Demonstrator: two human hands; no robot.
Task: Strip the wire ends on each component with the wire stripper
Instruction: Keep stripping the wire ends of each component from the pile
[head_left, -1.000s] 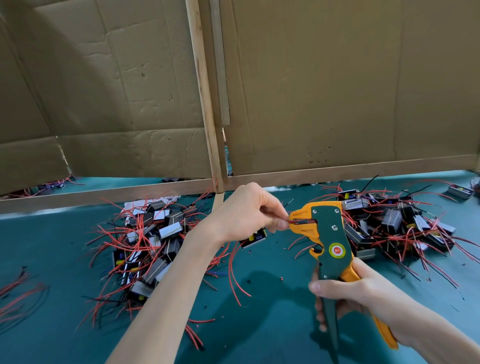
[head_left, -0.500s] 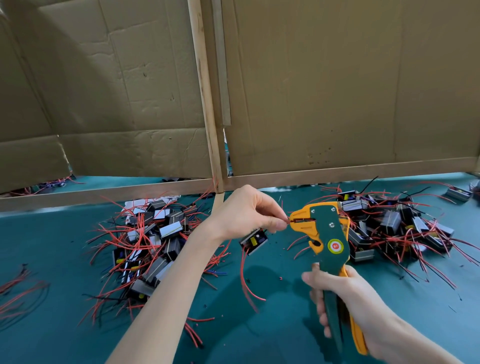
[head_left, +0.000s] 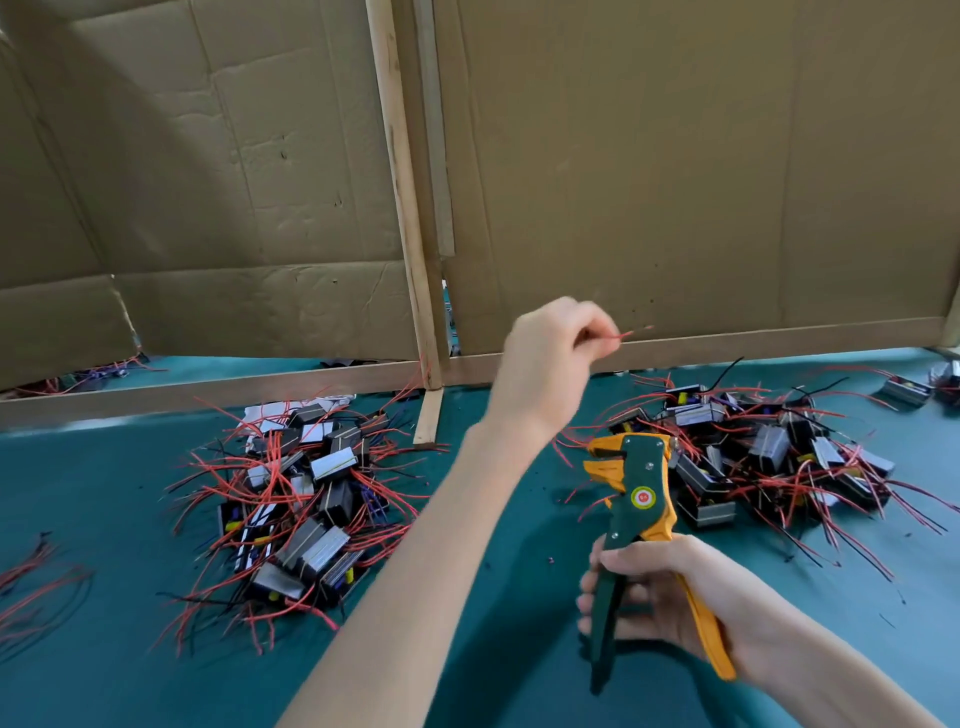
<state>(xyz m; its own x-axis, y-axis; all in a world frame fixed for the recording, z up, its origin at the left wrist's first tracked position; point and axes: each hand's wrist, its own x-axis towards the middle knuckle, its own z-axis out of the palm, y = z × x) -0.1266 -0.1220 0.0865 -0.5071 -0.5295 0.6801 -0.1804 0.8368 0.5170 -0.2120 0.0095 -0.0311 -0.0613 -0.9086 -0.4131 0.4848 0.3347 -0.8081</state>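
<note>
The left hand (head_left: 553, 358) is up in the air, in front of the cardboard wall (head_left: 675, 156). Its fingers are curled, and the finger and thumb pinch a thin red wire (head_left: 636, 331). The tip of the wire sticks out to the right of the hand. I cannot see the little box that the wire belongs to.

The right hand (head_left: 670, 597) is lower down and nearer. It is wrapped tight around the handles of the wire stripper (head_left: 636, 499). The stripper is green and yellow. It stands nearly upright, with its yellow head at the top pointing left. The red wire is well above the stripper and does not touch it.

On the green table (head_left: 104, 675) lie two heaps of little boxes with red and black wires. The left heap (head_left: 306, 499) is beside the left arm. The right heap (head_left: 769, 457) is just behind the stripper. Some loose red wires (head_left: 36, 582) lie at the far left edge. A wooden post (head_left: 405, 208) stands up between the cardboard sheets.
</note>
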